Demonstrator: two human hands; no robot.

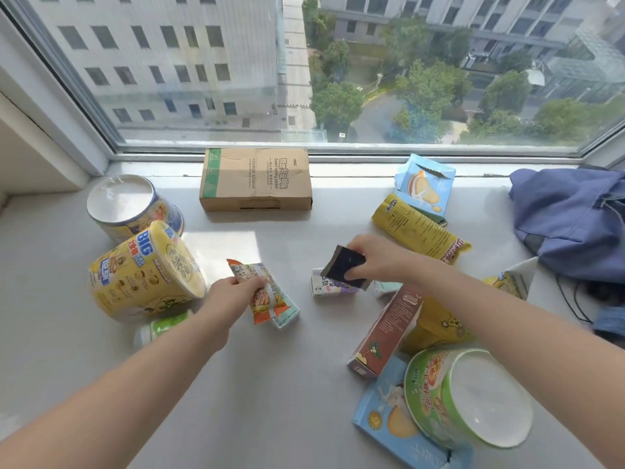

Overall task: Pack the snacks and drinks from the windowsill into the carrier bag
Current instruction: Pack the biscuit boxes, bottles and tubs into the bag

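My left hand [233, 292] grips an orange snack packet [262, 299] over a pale green carton [287, 311] near the middle of the windowsill [263, 384]. My right hand [378, 257] holds a small dark packet [343, 269] just above a white and purple drink carton [333, 287]. The blue carrier bag [568, 221] lies crumpled at the far right, apart from both hands. A yellow noodle tub [145, 272] lies tilted on the left, with a blue-banded tub [132, 208] upside down behind it.
A cardboard box [255, 179] lies by the window. A light blue biscuit pack [426, 184] and a yellow pouch [419, 228] sit back right. A brown box [385, 330], a green tub [466, 397] and a blue pack [389, 424] crowd the front right. A green bottle [162, 328] lies left.
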